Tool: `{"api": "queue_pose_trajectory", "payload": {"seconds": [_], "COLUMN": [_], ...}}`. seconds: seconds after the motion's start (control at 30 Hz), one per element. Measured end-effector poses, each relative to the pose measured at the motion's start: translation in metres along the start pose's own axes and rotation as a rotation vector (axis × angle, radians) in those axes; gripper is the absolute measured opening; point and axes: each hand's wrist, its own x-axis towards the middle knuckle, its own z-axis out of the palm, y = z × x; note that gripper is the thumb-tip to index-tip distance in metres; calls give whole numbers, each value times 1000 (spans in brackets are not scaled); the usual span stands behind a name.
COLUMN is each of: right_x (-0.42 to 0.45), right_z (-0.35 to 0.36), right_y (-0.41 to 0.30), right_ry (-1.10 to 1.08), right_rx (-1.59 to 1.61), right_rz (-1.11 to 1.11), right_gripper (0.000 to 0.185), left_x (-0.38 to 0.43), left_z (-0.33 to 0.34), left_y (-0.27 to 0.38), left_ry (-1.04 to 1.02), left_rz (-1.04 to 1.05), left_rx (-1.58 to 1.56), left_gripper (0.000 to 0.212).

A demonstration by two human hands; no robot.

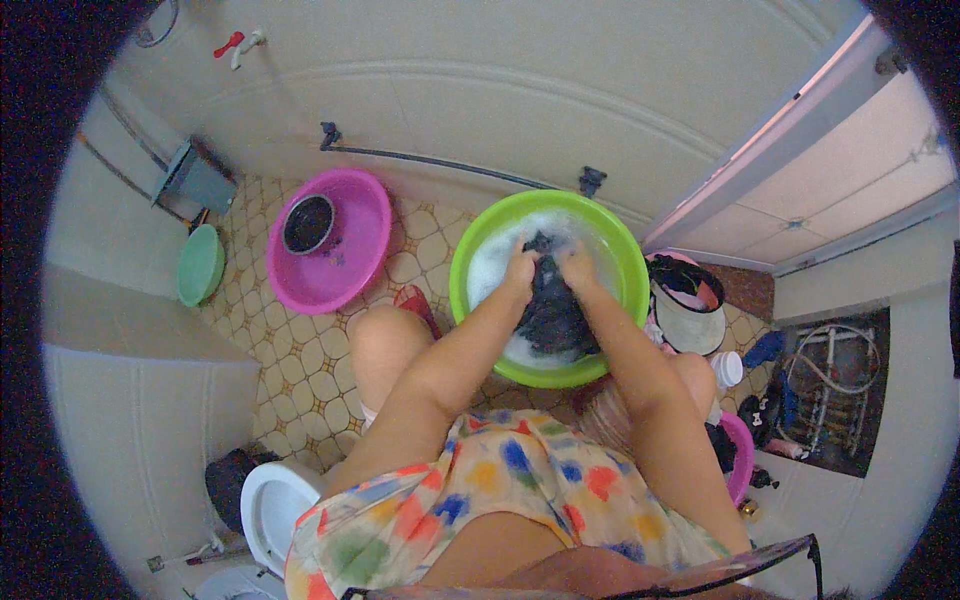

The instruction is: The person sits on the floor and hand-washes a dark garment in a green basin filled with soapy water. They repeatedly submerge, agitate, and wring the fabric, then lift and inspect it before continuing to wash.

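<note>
A lime-green plastic basin [463, 300] filled with sudsy water stands on the floor between my knees. Dark wet cloth [555, 311] lies in it among white foam. On the cloth's left side, my left hand [523, 264] has its fingers closed around a piece of the fabric. My right hand [577, 266] is at the cloth's upper right; it is blurred, and whether its fingers grip the fabric cannot be made out. The lower part of the cloth spreads through the suds between my forearms.
Left of me a pink basin [360, 262] holds a dark-looking round container [308, 225]; a green basin [201, 265] leans farther left. A white bucket [690, 326] with cloth stands right of the lime-green basin, near a white tub [727, 370]. A toilet [274, 502] is lower left.
</note>
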Motion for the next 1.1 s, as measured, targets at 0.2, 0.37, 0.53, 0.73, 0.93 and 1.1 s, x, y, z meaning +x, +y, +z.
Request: {"api": "queue_pose_trajectory", "payload": {"seconds": [0.2,0.37,0.53,0.73,0.93,1.1], "right_x": [-55,-85,-47,-15,-21,4], "right_z": [-11,-16,-28,-33,-30,-7], "right_y": [-78,-101,-90,-52,-29,23], "right_ry": [-49,-146,-154,-46,-219,-370], "right_rx": [-29,-220,-303,-148,-498,-507], "right_rz": [-385,-586,-155,-125,-18,-43], "right_gripper": [29,25,34,37,49,67], "left_x": [18,34,-18,-16,29,40], "left_z": [-23,-35,10,12,-21,-32], "left_y": [5,-3,15,20,-8,-19], "left_ry": [-210,-451,-208,3,60,8], "left_rz": [-224,-160,-268,-151,13,51], "left_rx": [-322,-276,-188,-151,20,197], "left_gripper": [31,25,37,30,24,41]}}
